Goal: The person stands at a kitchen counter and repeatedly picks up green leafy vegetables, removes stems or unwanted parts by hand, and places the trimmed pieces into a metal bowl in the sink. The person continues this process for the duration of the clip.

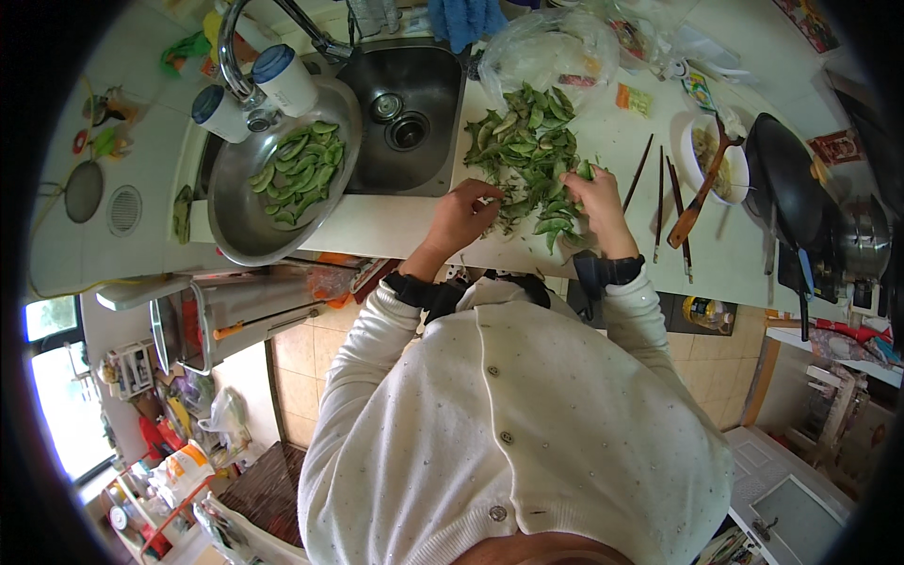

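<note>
A heap of flat green bean pods (522,141) lies on the white countertop, with thin trimmed strings and ends scattered at its near side. My right hand (597,201), at the heap's right edge, pinches a green bean pod (585,169) between thumb and fingers. Over the trimmings at the heap's left edge is my left hand (462,215), thumb and fingertips curled close together; whether something small is between them cannot be made out. More bean pods (300,169) rest in a large metal basin (233,205) to the left, its rim partly over the sink.
Left of the heap is a steel sink (395,169) under a curved faucet (226,42). A clear plastic bag (551,49) lies behind the heap. To the right are several chopsticks (660,205), a wooden spatula (696,205), a white bowl (738,176) with food and a black wok (791,176).
</note>
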Tool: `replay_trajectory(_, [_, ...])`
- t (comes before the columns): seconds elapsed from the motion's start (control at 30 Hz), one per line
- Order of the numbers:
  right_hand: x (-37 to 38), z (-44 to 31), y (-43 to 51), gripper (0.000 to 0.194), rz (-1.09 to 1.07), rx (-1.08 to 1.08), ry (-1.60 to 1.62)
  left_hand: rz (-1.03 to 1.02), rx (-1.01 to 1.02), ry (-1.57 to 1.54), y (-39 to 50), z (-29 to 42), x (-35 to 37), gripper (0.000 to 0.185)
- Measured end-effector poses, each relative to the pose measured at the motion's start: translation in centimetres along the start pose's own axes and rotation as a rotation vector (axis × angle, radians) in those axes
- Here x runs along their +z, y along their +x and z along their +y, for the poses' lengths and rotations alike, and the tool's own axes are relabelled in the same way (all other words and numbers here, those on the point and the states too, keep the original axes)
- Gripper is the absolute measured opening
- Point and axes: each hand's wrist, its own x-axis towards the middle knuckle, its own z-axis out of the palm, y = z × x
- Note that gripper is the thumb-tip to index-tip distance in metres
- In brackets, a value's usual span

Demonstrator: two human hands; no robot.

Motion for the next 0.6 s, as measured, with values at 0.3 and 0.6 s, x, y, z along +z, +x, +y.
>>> replay_trajectory(0.3, [2.4, -1.3, -2.2, 0.017, -0.067, 0.035, 0.297, -0.054, -0.086, -0.232, 0.6, 1.9, 2.2, 0.018])
replay_trajectory(0.6, [4.2, 0.0, -2.4, 0.026, -0.042, -0.121, 0.107, 0.005, 0.229, 0.109, 0.5, 1.6, 2.0, 0.023])
